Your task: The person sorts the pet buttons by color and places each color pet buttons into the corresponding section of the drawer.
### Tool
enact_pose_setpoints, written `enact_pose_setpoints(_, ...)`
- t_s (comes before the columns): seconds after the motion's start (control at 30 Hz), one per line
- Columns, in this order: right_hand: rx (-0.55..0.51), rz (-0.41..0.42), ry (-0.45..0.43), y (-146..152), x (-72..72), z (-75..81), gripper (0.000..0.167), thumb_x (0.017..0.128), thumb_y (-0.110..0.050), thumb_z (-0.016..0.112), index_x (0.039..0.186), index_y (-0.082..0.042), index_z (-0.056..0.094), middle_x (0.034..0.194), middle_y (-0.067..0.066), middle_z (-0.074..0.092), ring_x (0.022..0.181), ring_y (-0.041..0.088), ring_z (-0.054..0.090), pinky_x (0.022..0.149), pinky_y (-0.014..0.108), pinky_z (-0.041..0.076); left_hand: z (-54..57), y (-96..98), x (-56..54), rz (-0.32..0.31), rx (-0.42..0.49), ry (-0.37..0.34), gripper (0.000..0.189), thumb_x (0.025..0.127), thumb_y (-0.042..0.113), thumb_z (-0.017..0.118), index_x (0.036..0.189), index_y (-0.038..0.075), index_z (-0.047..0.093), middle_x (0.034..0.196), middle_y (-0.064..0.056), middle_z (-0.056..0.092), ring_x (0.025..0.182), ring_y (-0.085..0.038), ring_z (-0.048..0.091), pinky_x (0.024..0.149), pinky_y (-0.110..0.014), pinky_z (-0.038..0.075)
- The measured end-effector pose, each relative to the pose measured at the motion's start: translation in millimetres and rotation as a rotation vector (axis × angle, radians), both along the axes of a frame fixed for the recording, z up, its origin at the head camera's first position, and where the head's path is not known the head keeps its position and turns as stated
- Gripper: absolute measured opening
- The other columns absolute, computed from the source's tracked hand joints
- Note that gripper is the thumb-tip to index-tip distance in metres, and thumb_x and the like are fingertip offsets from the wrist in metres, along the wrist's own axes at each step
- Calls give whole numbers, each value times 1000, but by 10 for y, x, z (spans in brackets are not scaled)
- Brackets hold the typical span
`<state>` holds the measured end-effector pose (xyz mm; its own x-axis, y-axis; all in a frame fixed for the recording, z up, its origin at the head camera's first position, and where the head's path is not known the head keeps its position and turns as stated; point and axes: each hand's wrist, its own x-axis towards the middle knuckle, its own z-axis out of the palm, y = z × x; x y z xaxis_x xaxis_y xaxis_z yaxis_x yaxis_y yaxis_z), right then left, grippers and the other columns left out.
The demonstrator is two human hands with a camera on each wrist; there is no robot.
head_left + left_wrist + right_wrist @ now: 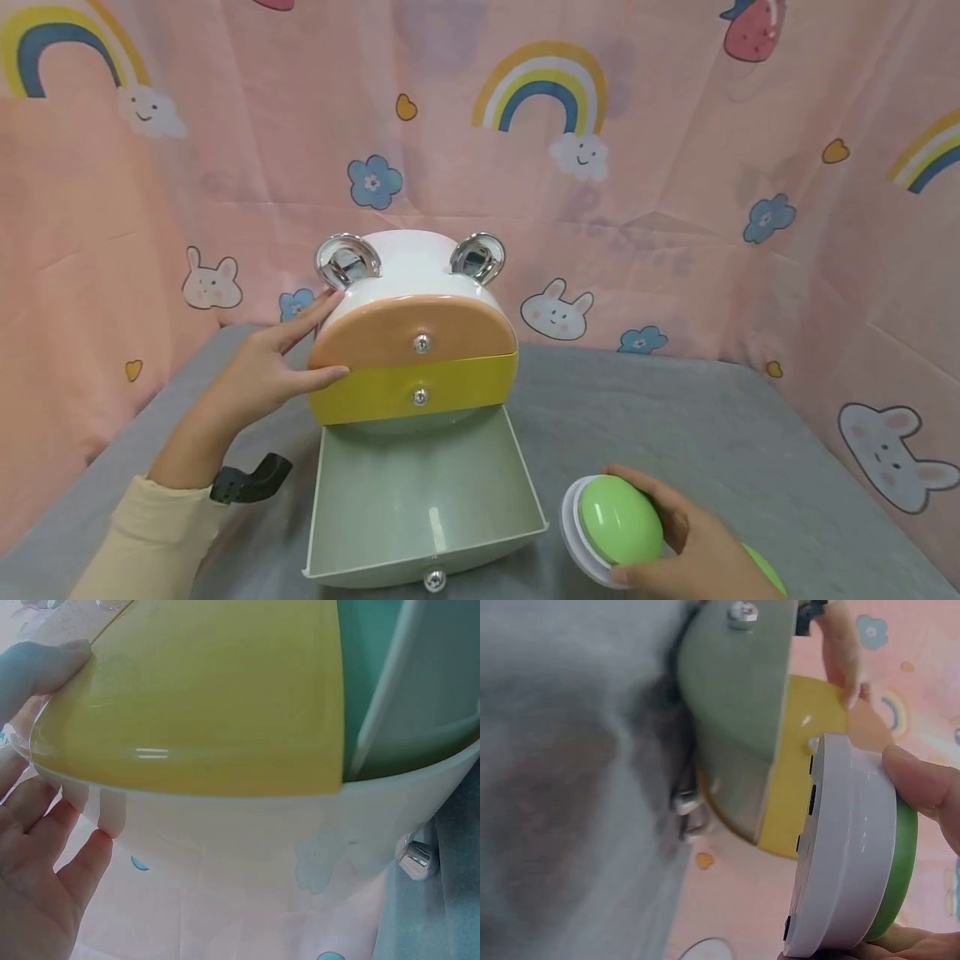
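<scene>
A small cabinet (420,258) with a rounded white top, silver ears and three stacked drawers stands on the table. Its orange drawer (382,333) and yellow drawer (382,392) are closed; the grey-green bottom drawer (420,483) is pulled out, with nothing inside. My left hand (262,367) rests on the cabinet's left side, thumb across the front near the orange-yellow seam, fingers along the white shell (225,825). To the right of the open drawer, my right hand (697,533) grips a round green-domed button (618,521) with a white base (847,847) that has dark pads underneath.
Another green rounded thing (767,570) shows at the lower right, partly hidden behind my right hand. Grey cloth (637,417) covers the table. A pink printed curtain (660,208) hangs behind and at both sides. A black strap mount (251,481) sits on my left wrist.
</scene>
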<state>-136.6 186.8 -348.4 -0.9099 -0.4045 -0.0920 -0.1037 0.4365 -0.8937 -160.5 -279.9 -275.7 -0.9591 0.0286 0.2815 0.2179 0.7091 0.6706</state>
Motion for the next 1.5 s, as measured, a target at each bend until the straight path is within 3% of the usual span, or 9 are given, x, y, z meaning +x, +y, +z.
enact_pose_setpoints(0.1,19,10,39,-98,-10,100,89,74,-18,87,150,-27,42,149,-6,49,116,-7,53,86,17,53,-3,1,-6,-7,11,4,86,85,40,79,152,51,26,165,6,25,151,-39,28,108,-74,32)
enact_pose_setpoints(0.2,29,1,3,-212,-22,203,89,73,-22,88,149,-30,43,152,3,47,119,-6,53,90,18,52,-7,2,-3,-13,23,13,86,85,37,79,152,49,27,165,5,25,151,-39,28,109,-72,33)
enact_pose_setpoints(0.33,16,4,36,-348,-26,286,87,70,-21,89,146,-32,47,149,-1,51,121,-2,54,93,19,50,-9,1,-5,-16,27,20,86,84,36,79,152,49,28,165,5,26,150,-39,28,110,-71,33)
enact_pose_setpoints(0.53,-24,29,73,-528,-44,350,87,66,-19,91,143,-31,52,146,-1,54,127,16,54,95,23,49,-9,1,-9,-14,21,17,86,84,38,79,152,51,27,165,5,26,150,-39,28,109,-72,33)
enact_pose_setpoints(0.63,-41,45,83,-597,-45,367,86,66,-19,91,142,-30,53,146,-1,55,129,19,54,96,22,49,-11,-1,-11,-13,15,15,86,85,38,79,151,52,27,165,6,26,150,-39,29,108,-73,33)
enact_pose_setpoints(0.87,-109,88,94,-750,-41,403,85,64,-18,91,141,-23,55,142,1,58,124,12,57,97,18,47,-12,-2,-12,-3,10,10,87,85,38,79,152,50,26,165,5,25,150,-39,28,107,-74,32)
enact_pose_setpoints(1.13,-124,127,99,-926,-84,415,84,63,-18,91,139,-16,56,139,5,60,125,23,56,97,17,47,-10,-4,-14,-16,18,12,86,85,38,79,151,52,27,165,7,25,151,-37,27,109,-74,31)
enact_pose_setpoints(1.4,-124,156,91,-1058,-150,397,83,65,-16,90,140,-14,56,139,6,60,123,23,56,102,36,46,-19,1,-24,-21,24,17,87,85,36,79,152,49,27,165,5,25,151,-39,27,109,-73,31)
enact_pose_setpoints(1.5,-128,165,63,-1124,-164,388,81,65,-15,90,139,-15,57,137,4,61,119,21,57,101,35,46,-21,1,-21,-18,29,16,86,85,35,79,152,49,28,165,4,25,151,-40,27,109,-74,31)
